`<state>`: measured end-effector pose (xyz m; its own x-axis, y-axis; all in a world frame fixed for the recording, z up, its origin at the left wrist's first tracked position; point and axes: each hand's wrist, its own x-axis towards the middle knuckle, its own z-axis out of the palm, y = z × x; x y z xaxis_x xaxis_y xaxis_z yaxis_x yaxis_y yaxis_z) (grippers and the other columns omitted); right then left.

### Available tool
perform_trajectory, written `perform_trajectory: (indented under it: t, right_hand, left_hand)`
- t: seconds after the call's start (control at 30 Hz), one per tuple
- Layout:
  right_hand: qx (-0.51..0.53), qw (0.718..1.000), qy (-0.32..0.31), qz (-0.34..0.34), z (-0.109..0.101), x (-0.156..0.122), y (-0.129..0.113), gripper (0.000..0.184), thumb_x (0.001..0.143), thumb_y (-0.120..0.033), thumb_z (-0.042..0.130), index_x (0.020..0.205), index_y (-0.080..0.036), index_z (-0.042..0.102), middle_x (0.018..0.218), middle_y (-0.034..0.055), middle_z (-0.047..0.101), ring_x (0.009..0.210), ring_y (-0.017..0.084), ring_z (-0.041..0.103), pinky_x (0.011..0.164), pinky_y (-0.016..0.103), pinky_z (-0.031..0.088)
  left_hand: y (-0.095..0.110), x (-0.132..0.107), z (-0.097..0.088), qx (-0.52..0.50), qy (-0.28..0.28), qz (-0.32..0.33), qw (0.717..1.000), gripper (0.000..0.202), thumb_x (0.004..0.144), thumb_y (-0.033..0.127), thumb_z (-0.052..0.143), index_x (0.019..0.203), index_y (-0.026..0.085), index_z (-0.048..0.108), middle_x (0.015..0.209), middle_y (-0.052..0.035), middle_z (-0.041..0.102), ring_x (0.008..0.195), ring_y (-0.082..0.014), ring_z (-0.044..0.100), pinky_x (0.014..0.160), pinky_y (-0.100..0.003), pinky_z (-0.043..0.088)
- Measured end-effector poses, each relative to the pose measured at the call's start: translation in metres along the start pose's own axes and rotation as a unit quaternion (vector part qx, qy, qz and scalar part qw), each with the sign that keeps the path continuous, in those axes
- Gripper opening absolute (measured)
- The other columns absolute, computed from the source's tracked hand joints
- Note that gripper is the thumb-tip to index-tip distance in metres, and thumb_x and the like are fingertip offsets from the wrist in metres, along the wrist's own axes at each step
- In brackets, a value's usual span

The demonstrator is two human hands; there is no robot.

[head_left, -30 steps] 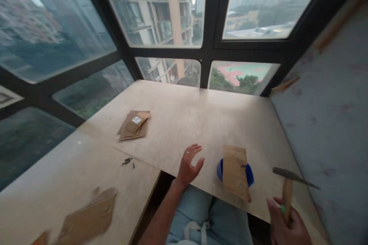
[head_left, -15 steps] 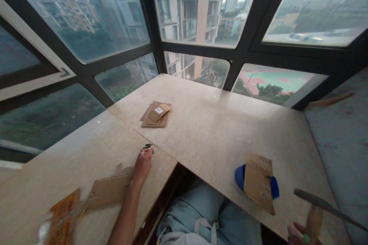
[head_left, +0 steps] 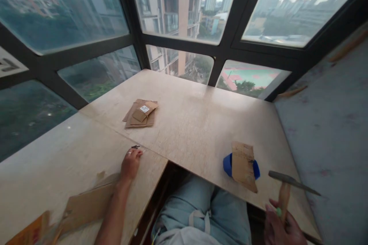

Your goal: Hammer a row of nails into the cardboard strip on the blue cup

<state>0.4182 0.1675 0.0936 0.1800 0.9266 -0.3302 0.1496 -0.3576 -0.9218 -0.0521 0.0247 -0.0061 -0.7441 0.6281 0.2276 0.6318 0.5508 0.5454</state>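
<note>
My right hand, low at the right, is wrapped round the wooden handle of a hammer. Its long, dark metal head is uppermost, over the table's right end. On the left, my left hand rests at the tabletop with its fingers pinched together. Whatever is between those fingertips is too small to make out. Just beyond them lie several small dark nails or screws, partly hidden by the hand. Under my left forearm is a folded piece of cardboard.
Flat brown cardboard pieces are stacked on the pale tabletop. A cardboard strip lies across a blue container near the front edge. An orange package sits lower left. Windows and a wall bound the table.
The hammer and my right hand have risen further into view. My left hand stays by the small dark pieces, fingers pinched. The whole view has shifted as my head turned.
</note>
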Motion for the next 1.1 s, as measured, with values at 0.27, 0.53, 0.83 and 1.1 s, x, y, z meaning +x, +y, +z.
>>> perform_trajectory:
  t: [0.27, 0.53, 0.83, 1.1]
  right_hand:
    - [0.030, 0.999, 0.032, -0.023, 0.005, -0.001, -0.004, 0.063, 0.071, -0.064, 0.071, 0.111, -0.018, 0.056, 0.040, -0.0153, 0.035, 0.027, 0.007, 0.027, 0.025, 0.017, 0.025]
    - [0.037, 0.998, 0.049, -0.004, 0.002, -0.005, 0.014, 0.060, 0.077, -0.064, 0.065, 0.114, -0.017, 0.055, 0.039, -0.0160, 0.034, 0.025, 0.006, 0.027, 0.025, 0.015, 0.023]
    - [0.056, 0.996, 0.073, 0.015, -0.005, 0.001, 0.026, 0.059, 0.073, -0.064, 0.067, 0.110, -0.018, 0.058, 0.039, -0.0159, 0.033, 0.024, 0.007, 0.031, 0.025, 0.016, 0.025]
    - [0.032, 0.999, 0.036, 0.016, -0.008, 0.028, 0.026, 0.058, 0.080, -0.062, 0.061, 0.117, -0.017, 0.053, 0.040, -0.0150, 0.036, 0.025, 0.007, 0.029, 0.024, 0.016, 0.024]
  left_hand:
    - [0.137, -0.011, 0.046, -0.366, -0.011, -0.101, 0.925, 0.054, 0.073, 0.063, 0.067, 0.099, 0.016, 0.067, 0.082, -0.0041, 0.069, 0.060, -0.0154, 0.060, 0.059, -0.028, 0.053]
    - [0.291, -0.025, 0.095, -0.515, -0.232, -0.012, 0.825, 0.040, 0.075, 0.056, 0.071, 0.077, 0.016, 0.065, 0.053, 0.0024, 0.058, 0.048, -0.0110, 0.054, 0.050, -0.023, 0.048]
    - [0.344, -0.022, 0.129, -0.518, -0.349, 0.044, 0.780, 0.027, 0.077, 0.042, 0.073, 0.084, 0.017, 0.070, 0.072, -0.0043, 0.072, 0.059, -0.0170, 0.067, 0.052, -0.026, 0.054]
    - [0.354, -0.017, 0.139, -0.382, -0.224, 0.266, 0.856, 0.018, 0.083, 0.034, 0.067, 0.078, 0.020, 0.076, 0.085, -0.0085, 0.072, 0.079, -0.0194, 0.067, 0.066, -0.030, 0.055]
